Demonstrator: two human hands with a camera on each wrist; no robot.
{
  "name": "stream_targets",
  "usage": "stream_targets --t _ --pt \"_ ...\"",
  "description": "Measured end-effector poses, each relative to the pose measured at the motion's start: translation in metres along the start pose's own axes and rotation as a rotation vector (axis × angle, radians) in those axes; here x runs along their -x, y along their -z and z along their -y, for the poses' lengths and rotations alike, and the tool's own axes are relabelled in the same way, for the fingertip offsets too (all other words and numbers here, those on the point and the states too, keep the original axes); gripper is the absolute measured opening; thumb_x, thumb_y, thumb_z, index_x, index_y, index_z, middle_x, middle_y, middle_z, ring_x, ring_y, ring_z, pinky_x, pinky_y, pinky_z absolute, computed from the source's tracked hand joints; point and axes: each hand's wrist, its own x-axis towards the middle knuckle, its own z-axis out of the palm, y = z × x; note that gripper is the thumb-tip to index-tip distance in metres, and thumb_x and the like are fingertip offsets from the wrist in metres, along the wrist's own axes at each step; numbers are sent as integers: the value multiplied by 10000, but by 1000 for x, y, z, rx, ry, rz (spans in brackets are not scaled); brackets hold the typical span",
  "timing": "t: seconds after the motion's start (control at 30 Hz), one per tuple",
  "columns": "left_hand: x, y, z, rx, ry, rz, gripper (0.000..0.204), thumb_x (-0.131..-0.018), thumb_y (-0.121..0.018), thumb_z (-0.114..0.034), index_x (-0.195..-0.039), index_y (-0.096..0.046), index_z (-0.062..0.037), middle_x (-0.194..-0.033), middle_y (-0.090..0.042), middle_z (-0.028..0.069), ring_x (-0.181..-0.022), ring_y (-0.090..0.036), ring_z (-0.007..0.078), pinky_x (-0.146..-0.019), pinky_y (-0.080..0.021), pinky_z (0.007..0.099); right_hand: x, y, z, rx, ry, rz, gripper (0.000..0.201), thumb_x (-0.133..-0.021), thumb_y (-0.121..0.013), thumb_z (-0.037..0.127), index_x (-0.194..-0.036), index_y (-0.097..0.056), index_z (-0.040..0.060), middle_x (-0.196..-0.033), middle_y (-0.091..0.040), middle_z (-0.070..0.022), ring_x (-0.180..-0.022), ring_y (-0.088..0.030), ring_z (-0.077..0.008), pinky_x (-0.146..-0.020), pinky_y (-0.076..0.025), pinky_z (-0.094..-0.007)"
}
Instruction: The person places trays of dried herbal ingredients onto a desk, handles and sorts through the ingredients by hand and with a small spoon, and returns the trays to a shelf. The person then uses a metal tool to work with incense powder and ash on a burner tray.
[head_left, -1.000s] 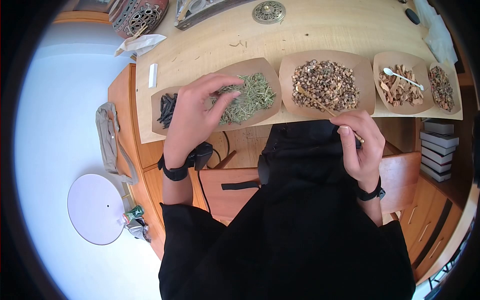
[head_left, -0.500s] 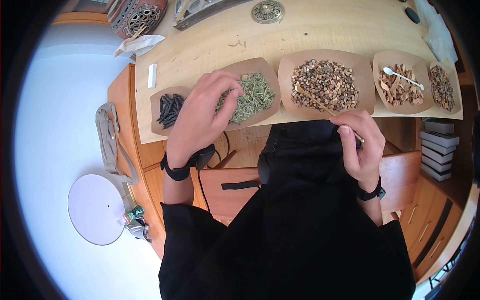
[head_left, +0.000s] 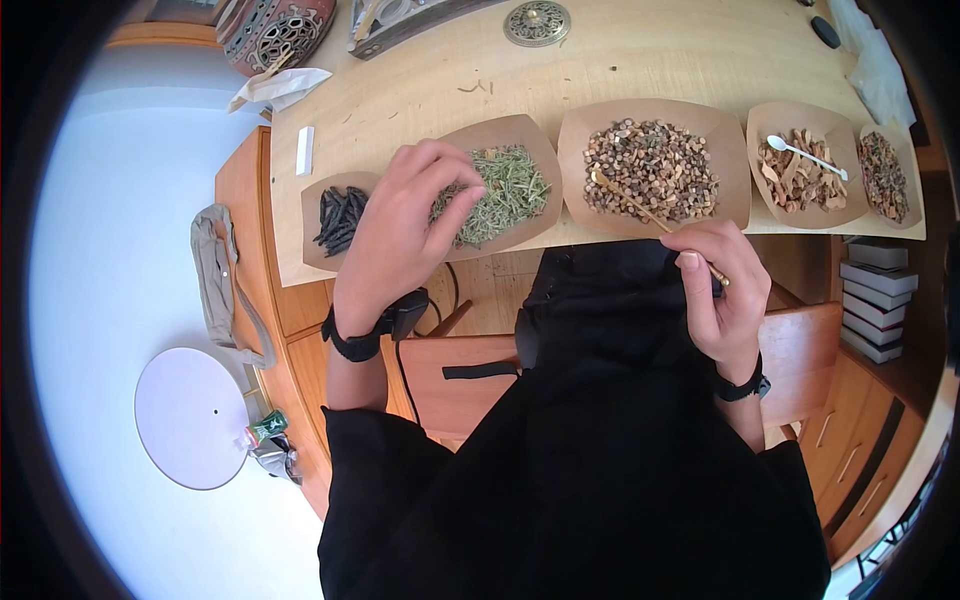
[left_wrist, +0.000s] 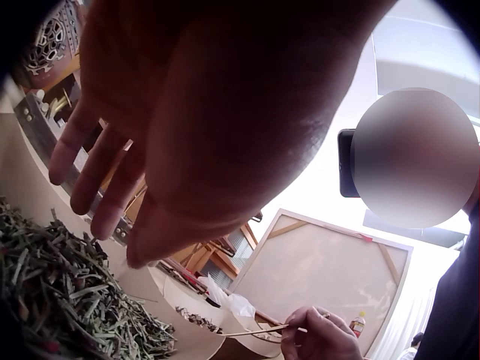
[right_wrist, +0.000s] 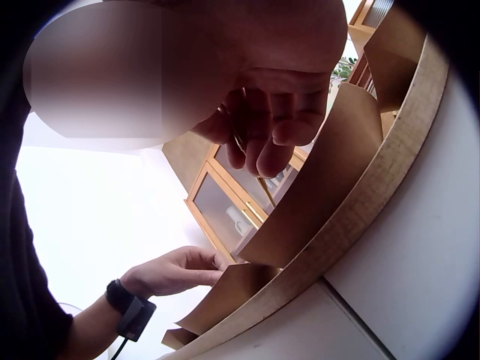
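In the head view my left hand (head_left: 400, 230) hovers over the left part of the cut green herb (head_left: 510, 195) in a paper tray (head_left: 530, 135), thumb and forefinger slightly apart. The left wrist view shows its relaxed fingers (left_wrist: 112, 191) above the herb (left_wrist: 82, 296), holding nothing visible. My right hand (head_left: 722, 285) grips a thin brass spoon (head_left: 640, 208), whose tip lies on brown chopped pieces (head_left: 665, 165) in the middle tray (head_left: 725, 125). The right wrist view shows curled fingers (right_wrist: 262, 146) around the spoon's shaft (right_wrist: 266, 191), beside a tray wall (right_wrist: 322, 180).
Dark sticks (head_left: 342, 215) fill the leftmost tray. To the right are pale shavings (head_left: 800, 185) with a white spoon (head_left: 800, 156) and a narrow tray of mixed bits (head_left: 883, 180). A white block (head_left: 305, 151) and a round metal lid (head_left: 537, 23) lie farther back.
My left hand has shifted slightly right and its fingers have drawn a little closer together, uncovering the dark sticks. My right hand and the brass spoon have stayed in place.
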Motion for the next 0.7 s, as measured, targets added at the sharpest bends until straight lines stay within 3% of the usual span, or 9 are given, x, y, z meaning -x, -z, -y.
stream_targets --t 0.13,0.2,0.4,0.63,0.7 --pt "0 1 -1 -10 -10 -5 247 -918 -729 -138 -1143 -689 -44 -1187 -654 130 -1169 -595 331 -1010 -457 413 0 0 1 0 -3 4 120 -939 -649 -50 -1030 -722 -22 -956 -715 -156 -817 -701 -253 -699 -564 -313" --pt "1 0 -3 -20 -8 34 390 -876 -774 -176 -1237 -680 -64 -1284 -621 144 -1209 -585 343 -1054 -449 424 0 0 0 2 4 4 119 -939 -649 -49 -1030 -721 -22 -956 -714 -156 -817 -702 -253 -700 -564 -313" --pt "1 -6 -1 -35 4 116 589 -798 -793 -151 -1365 -637 -125 -1408 -538 156 -1254 -556 366 -1103 -435 450 1 0 -1 -4 2 -1 119 -939 -647 -50 -1030 -719 -22 -957 -715 -156 -821 -704 -258 -707 -564 -317" --pt "-7 -9 9 -19 -20 155 530 -798 -777 -124 -1316 -664 -134 -1287 -560 143 -1204 -570 350 -1061 -451 426 1 0 0 -2 -9 -1 124 -932 -650 -52 -1028 -720 -17 -954 -716 -156 -827 -706 -271 -723 -561 -330" --pt "-9 -11 10 -3 -39 142 459 -788 -771 -80 -1237 -682 -108 -1214 -570 133 -1162 -578 337 -1021 -462 416 1 1 -1 -1 -13 -2 123 -933 -650 -51 -1027 -721 -17 -953 -716 -156 -828 -706 -272 -725 -560 -331"
